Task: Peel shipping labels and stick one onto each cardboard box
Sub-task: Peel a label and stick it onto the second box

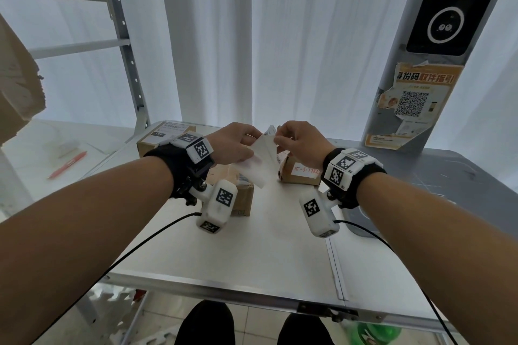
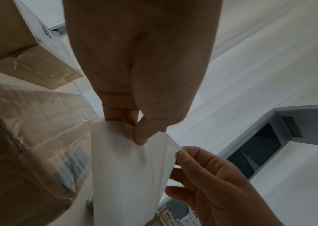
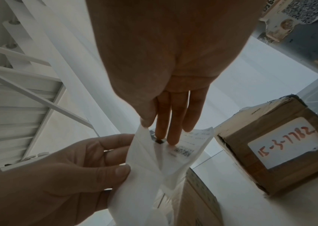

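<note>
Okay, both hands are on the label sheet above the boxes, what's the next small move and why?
Probably keep peeling: the right hand pinches the label's lifted top edge while the left hand holds the backing sheet. The two are only partly separated, so drawing the right hand away should free the label before it goes on a cardboard box.

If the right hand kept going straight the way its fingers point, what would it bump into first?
The right hand already touches the first thing: the label sheet it pinches. Past that, probably the left hand holding the same sheet, though depth is hard to judge.
</note>
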